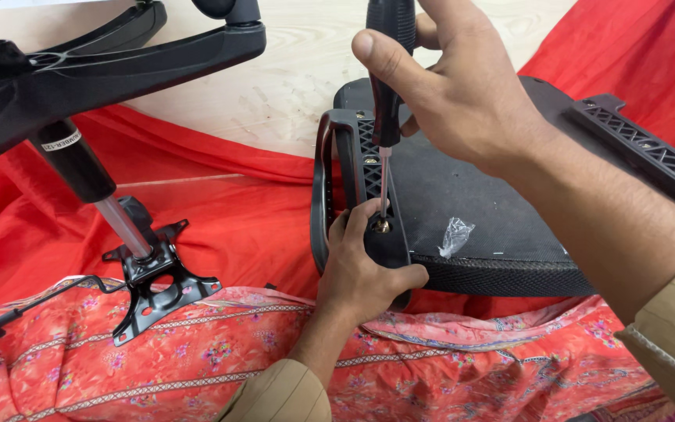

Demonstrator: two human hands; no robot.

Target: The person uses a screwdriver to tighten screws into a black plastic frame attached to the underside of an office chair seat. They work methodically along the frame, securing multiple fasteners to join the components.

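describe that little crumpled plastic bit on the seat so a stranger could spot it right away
Find the upturned black chair seat lying on the red cloth. Near its front mesh edge, right of the screwdriver tip, lies a small crumpled clear plastic wrapper. It is the only shiny, see-through thing on the dark fabric.

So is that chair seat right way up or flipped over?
Flipped over: the chair seat shows its flat black underside, where the armrest bracket is mounted, as it lies on the red cloth.
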